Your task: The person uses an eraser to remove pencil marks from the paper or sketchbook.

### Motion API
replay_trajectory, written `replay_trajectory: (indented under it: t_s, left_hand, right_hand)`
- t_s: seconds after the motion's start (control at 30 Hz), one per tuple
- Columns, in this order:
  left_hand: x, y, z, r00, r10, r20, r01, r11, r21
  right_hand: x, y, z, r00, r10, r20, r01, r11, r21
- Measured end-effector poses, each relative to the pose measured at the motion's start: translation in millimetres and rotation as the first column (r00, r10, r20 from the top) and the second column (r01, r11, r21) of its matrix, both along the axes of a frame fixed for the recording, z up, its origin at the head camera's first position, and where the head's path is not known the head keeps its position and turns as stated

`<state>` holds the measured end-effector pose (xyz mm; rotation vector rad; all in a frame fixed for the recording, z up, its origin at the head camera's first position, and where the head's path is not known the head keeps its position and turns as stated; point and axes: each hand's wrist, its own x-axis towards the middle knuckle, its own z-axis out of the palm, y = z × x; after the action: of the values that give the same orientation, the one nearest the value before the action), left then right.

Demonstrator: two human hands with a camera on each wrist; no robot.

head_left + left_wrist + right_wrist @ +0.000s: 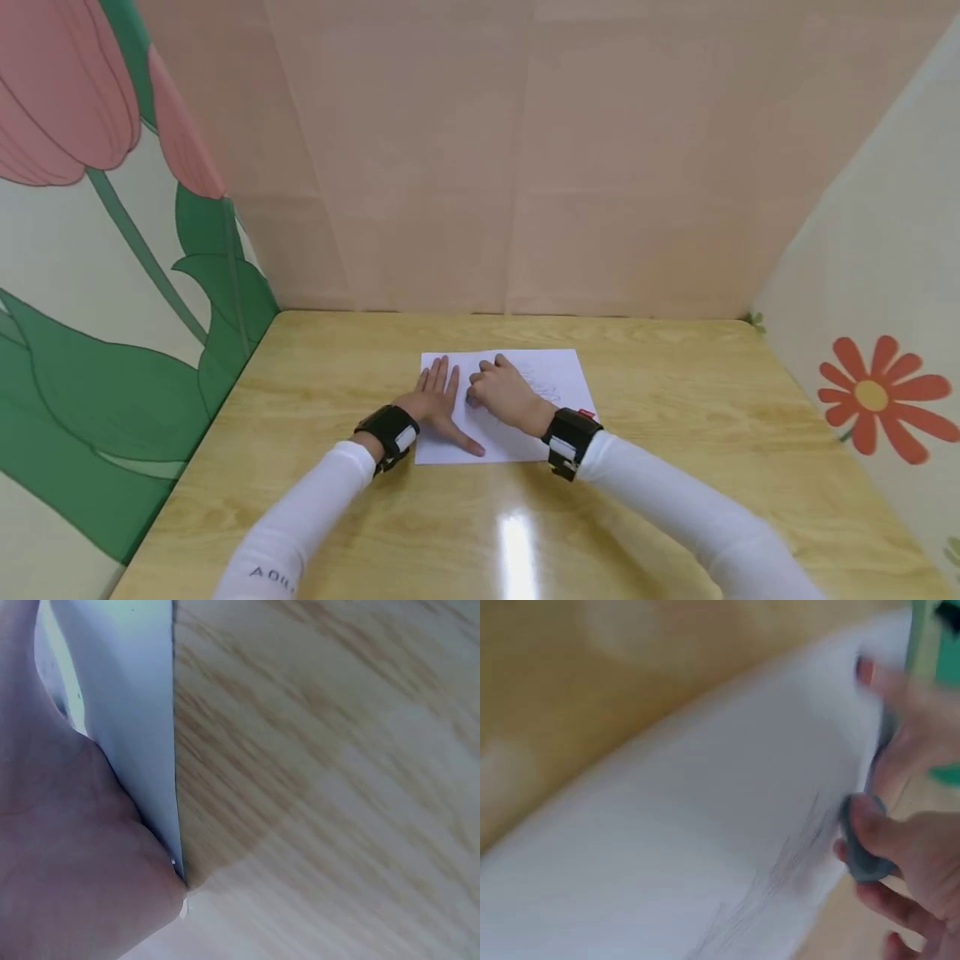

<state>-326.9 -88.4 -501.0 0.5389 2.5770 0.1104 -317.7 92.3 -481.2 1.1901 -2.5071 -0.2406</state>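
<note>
At the far left we see pink tulips point(67, 83) with green leaves on a pale wall point(90, 250). Next comes a white sleeve point(315, 492) with dark lettering, then a black wristband point(390, 433) on the left wrist. The left hand point(436, 410) lies flat on a white sheet of paper point(517, 446), over its left part; its fingers point(441, 375) are straight and spread, grasping nothing, and its thumb reaches towards the near edge. In the left wrist view we find the base of that hand beside the paper's edge, with bare wood grain next to it.

The sheet rests on the wooden worktop point(675, 392), near the middle of its width, before a pinkish-beige backdrop point(420, 167).

Just beside the left hand, we see the right hand point(504, 396) over the paper. Its fingers are curled, pinching a small grey rounded object point(868, 866) between thumb and fingers, at the paper; we cannot tell exactly what this object is. To its right, thin dark scribbled lines point(546, 388) cross the sheet.

Further right we see another black wristband point(572, 440), another white sleeve point(675, 500) and, on the right wall, a red-orange flower point(870, 396) with a yellow centre.
</note>
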Motion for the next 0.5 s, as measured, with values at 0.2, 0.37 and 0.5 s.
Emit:
replay_trajectory:
  t_s: [0.2, 0.37, 0.5]
  left_hand:
    - [1.0, -2, 7.4, 1.0, -0.007, 0.011, 0.007, 1.0, 0.009]
    - [-4.0, -5, -0.8, 0.999, 0.012, -0.053, -0.01, 1.0, 0.027]
    - [-4.6, -6, -10.1, 0.994, 0.002, -0.107, 0.004, 0.998, 0.058]
  right_hand:
    - [-3.1, 1, 0.4, 0.998, -0.029, 0.059, 0.028, 0.999, 0.019]
    - [5.5, 9, 0.3, 0.99, 0.046, 0.136, -0.044, 0.999, -0.024]
    - [5.0, 9, -4.1, 0.992, 0.026, 0.127, -0.024, 1.0, -0.016]
